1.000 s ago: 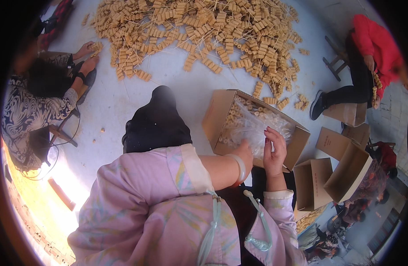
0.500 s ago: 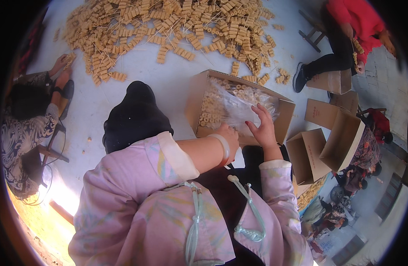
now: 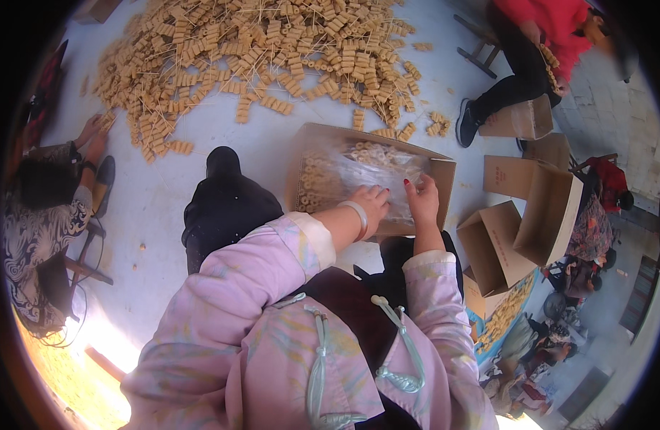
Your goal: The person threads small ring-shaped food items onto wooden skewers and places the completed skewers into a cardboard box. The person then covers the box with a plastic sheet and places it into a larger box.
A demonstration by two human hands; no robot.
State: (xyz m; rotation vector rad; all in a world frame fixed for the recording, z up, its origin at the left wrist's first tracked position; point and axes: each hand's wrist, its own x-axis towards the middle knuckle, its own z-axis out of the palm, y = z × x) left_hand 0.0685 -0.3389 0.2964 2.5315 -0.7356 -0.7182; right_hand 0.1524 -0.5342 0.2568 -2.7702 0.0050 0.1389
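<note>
In front of my knees stands an open cardboard box [image 3: 447, 188] holding many light-brown ring-shaped snack pieces [image 3: 317, 179]. A clear plastic bag [image 3: 358, 174] lies crumpled over part of them. My left hand [image 3: 371, 206], with a pale bangle at its wrist, rests on the bag near the box's front edge, fingers stretched out. Just right of it, my right hand [image 3: 423, 204] is at the bag's right part, thumb and fingers raised and a little apart. Both hands are open. Any small fold of film under the fingers is hidden.
A large heap of skewered ring snacks [image 3: 272, 57] covers the floor ahead. Empty cardboard boxes [image 3: 498, 244] stand at my right. One person in red [image 3: 541, 29] sits at the far right holding skewers; another in patterned clothes [image 3: 46, 222] sits at the left.
My left hand has moved from the box's front edge onto the bag, its fingers straightening. My right hand's fingers have drawn closer together. The view has shifted slightly.
</note>
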